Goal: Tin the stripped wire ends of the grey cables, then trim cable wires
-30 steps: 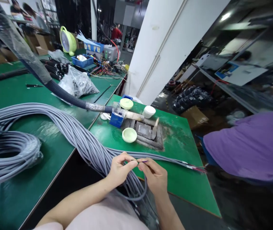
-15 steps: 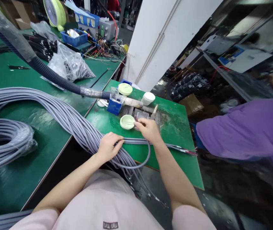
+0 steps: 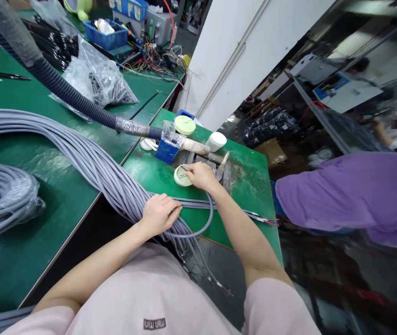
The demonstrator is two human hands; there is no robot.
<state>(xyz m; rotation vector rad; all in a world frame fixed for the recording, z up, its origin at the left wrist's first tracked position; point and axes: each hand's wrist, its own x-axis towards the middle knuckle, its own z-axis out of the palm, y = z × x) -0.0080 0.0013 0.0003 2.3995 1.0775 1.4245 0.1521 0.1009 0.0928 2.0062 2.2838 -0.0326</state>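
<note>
A thick bundle of grey cables (image 3: 90,156) runs from the left table across to the small green table. My left hand (image 3: 160,215) rests closed over several of these cables, its fingers wrapped round them. My right hand (image 3: 201,177) pinches the end of one grey cable (image 3: 209,218), which loops back below the wrist. Thin wires from that end poke out past my fingertips over a pale round dish (image 3: 181,180). Other cable ends with stripped coloured wires (image 3: 270,222) lie to the right on the table.
A ribbed hose (image 3: 80,100) reaches to a blue box (image 3: 167,151). Behind the dish stand a pale green lid (image 3: 184,124) and a white jar (image 3: 216,141). A coiled grey cable (image 3: 6,200) lies at left. A person in purple (image 3: 352,195) is at right.
My right hand has moved slightly left with the cable end, bringing the wires further over the dish. My left hand keeps its hold on the bundle. The view has shifted a little.
</note>
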